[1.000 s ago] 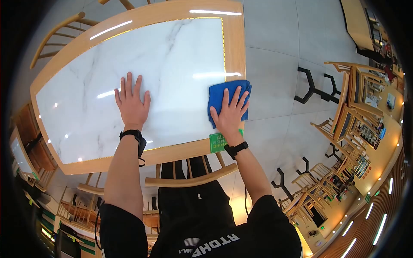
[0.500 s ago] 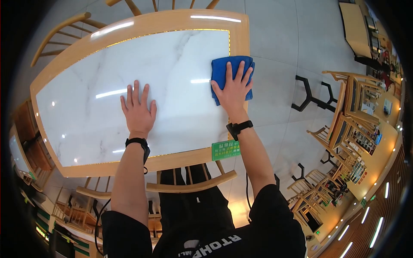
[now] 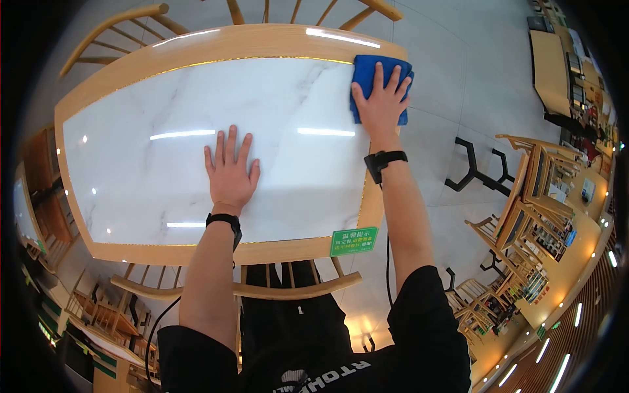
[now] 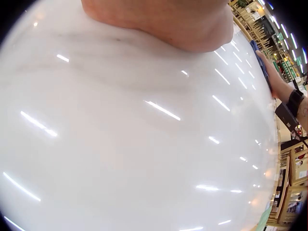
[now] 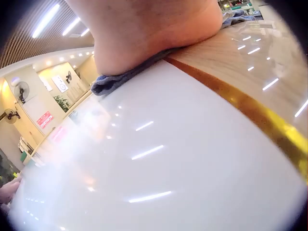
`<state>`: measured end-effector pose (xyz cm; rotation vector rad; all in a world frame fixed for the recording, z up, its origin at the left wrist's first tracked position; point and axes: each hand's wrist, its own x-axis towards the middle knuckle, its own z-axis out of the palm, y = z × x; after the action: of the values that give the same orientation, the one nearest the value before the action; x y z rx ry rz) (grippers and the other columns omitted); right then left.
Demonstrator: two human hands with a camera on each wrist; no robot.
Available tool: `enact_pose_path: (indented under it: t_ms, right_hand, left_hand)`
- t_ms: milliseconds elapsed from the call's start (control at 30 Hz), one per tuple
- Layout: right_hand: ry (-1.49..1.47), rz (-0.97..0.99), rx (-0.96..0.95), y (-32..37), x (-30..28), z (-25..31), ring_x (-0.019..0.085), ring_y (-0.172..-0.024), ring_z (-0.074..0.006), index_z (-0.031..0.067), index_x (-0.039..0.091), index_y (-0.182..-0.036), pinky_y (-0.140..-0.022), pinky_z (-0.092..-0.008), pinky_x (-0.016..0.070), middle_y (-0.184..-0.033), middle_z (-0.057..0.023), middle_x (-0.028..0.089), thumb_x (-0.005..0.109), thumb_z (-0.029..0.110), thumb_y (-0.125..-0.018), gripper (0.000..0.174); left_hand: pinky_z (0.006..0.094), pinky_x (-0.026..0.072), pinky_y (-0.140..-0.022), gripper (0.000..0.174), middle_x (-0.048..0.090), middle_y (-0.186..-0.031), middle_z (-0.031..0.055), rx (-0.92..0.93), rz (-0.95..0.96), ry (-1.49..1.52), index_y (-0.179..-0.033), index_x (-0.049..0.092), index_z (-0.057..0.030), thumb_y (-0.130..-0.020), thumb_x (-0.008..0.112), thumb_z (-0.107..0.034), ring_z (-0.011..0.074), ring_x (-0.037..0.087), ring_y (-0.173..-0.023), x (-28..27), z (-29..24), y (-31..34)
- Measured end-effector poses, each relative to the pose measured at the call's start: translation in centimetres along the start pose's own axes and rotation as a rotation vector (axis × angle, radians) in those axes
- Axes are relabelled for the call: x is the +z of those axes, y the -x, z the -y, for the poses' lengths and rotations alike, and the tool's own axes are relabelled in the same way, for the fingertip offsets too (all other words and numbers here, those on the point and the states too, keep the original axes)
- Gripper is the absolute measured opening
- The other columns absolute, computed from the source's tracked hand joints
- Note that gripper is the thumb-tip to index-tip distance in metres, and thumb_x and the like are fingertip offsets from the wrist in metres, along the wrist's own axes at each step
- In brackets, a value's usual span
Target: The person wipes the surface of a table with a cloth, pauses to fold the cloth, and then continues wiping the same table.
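Observation:
A blue cloth (image 3: 364, 71) lies folded at the far right corner of a table with a white marbled top (image 3: 151, 183) and wooden rim. On it rests my right hand (image 3: 381, 105), palm down with fingers spread. My left hand (image 3: 230, 171) lies flat on the white top near its middle, touching nothing else. In the right wrist view the heel of my right hand (image 5: 154, 43) presses on the cloth (image 5: 108, 84), which covers part of a gold strip (image 5: 240, 102). The left wrist view shows the heel of my left hand (image 4: 163, 21) against the glossy surface.
A green sign (image 3: 354, 242) sits on the near right corner of the rim. Wooden chairs stand at the far edge (image 3: 118, 29) and the near edge (image 3: 301, 289). Stacked chairs and tables (image 3: 524, 190) line the right side beyond grey floor.
My right hand and the cloth have moved away from the body along the right edge to the far corner. The left hand has shifted slightly right, still flat.

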<state>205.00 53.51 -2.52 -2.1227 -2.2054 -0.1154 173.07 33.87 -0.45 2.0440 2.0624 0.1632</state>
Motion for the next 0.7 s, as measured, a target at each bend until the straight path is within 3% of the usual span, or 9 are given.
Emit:
enact_pose_path:
  t_ms: [100, 300, 367, 700]
  right_hand:
    - [-0.009, -0.003, 0.012, -2.3, 0.3, 0.0, 0.019, -0.154, -0.0576, 0.0175, 0.045, -0.161, -0.116, -0.0752, 0.0219, -0.171, -0.0254, 0.025, 0.054, 0.068, -0.097, 0.082]
    - [-0.017, 0.009, 0.042, -5.6, 0.9, 0.2, 0.019, -0.155, -0.0573, 0.0232, 0.041, -0.163, -0.115, -0.0753, 0.0246, -0.172, -0.0226, 0.025, 0.051, 0.07, -0.097, 0.082]
    - [-0.019, 0.003, 0.044, -6.2, 1.1, 0.3, 0.019, -0.155, -0.0573, 0.0233, 0.041, -0.163, -0.115, -0.0754, 0.0244, -0.172, -0.0226, 0.025, 0.05, 0.071, -0.097, 0.082]
    - [0.007, -0.081, 0.014, -7.2, 2.1, 5.3, 0.019, -0.153, -0.0612, 0.0181, 0.04, -0.163, -0.115, -0.0793, 0.0176, -0.17, -0.0282, 0.026, 0.045, 0.071, -0.1, 0.083]
  left_hand:
    - [0.0604, 0.0128, -0.128, 0.058, 0.032, -0.171, 0.0084, 0.005, 0.004, 0.013, -0.156, 0.049, -0.022, -0.101, 0.06, -0.034, 0.0341, 0.026, -0.159, -0.3, -0.2, -0.1]
    - [0.0617, 0.013, -0.128, 0.058, 0.03, -0.173, 0.0053, -0.004, 0.004, 0.03, -0.156, 0.05, -0.0261, -0.101, 0.059, -0.039, 0.0318, 0.025, -0.159, -0.2, 0.0, -0.1]
    - [0.0611, 0.0141, -0.128, 0.058, 0.032, -0.172, 0.0078, 0.006, -0.004, 0.041, -0.156, 0.05, -0.0233, -0.1, 0.061, -0.035, 0.0336, 0.027, -0.159, -0.3, -0.1, 0.0]
    - [0.0622, 0.0158, -0.127, 0.058, 0.031, -0.172, 0.0062, -0.003, 0.001, 0.048, -0.157, 0.05, -0.0261, -0.1, 0.06, -0.038, 0.0317, 0.027, -0.159, -0.3, -0.2, -0.1]
